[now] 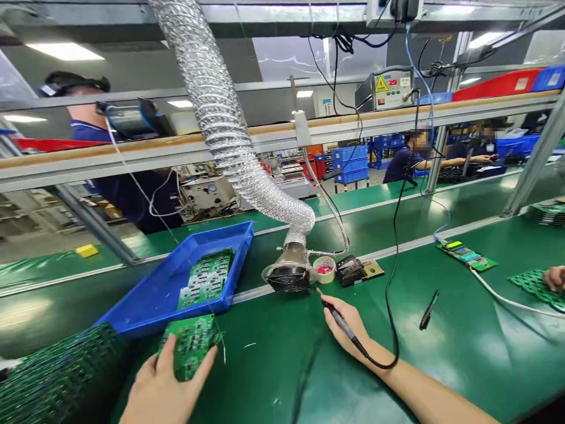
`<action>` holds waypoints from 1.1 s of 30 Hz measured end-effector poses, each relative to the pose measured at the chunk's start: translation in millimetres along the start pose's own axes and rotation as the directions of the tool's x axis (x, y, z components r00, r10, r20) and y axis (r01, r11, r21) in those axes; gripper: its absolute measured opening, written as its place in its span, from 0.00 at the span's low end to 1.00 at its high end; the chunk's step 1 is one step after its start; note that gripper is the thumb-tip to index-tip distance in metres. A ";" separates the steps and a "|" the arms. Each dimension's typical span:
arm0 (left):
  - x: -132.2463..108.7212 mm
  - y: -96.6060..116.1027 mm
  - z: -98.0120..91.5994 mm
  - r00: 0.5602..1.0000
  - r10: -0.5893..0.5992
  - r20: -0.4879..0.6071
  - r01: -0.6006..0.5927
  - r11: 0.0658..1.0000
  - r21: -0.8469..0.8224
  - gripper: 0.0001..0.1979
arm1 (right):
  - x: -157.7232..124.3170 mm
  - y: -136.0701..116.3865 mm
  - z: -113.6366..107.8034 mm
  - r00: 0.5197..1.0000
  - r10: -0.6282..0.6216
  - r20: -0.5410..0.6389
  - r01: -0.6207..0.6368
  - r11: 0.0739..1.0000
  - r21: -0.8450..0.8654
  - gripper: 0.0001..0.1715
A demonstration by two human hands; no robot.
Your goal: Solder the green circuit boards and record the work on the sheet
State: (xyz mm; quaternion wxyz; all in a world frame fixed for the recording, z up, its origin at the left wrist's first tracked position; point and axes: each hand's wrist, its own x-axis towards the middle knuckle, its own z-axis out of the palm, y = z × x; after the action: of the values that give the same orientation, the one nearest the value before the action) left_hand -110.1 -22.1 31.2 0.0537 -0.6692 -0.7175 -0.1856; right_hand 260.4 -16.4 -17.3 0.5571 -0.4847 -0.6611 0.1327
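My left hand [165,377] grips a green circuit board [193,344] at the lower left, thumb and fingers on its edges. The board is just in front of a blue tray [145,294]; thin wires stick out at its right side. In my right hand [348,327] is a soldering iron [339,321], held like a pen with its tip pointing up and left toward a fume extractor [289,277]. Its black cord loops below my wrist and rises to the shelf. Other circuit boards [207,275] lie in the tray.
A dense stack of boards [57,377] fills the lower left. Beside the extractor stand a small round tub [324,270] and a black holder [351,271]. A black pen [429,309] and a wired board [468,256] lie right. Another person's hand [554,278] shows at the right edge.
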 end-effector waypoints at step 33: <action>-26.3 145.1 25.8 0.708 0.705 -0.053 -0.701 0.690 -0.183 0.14 | -13.3 -32.5 11.3 0.879 -0.378 0.290 0.426 0.896 -0.124 0.15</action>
State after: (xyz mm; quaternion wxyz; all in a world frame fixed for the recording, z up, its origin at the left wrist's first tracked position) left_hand 39.1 -33.0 27.1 0.0490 -0.8965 -0.3867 -0.2109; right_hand 233.3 -38.9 -6.0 0.4342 -0.3640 -0.8239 0.0144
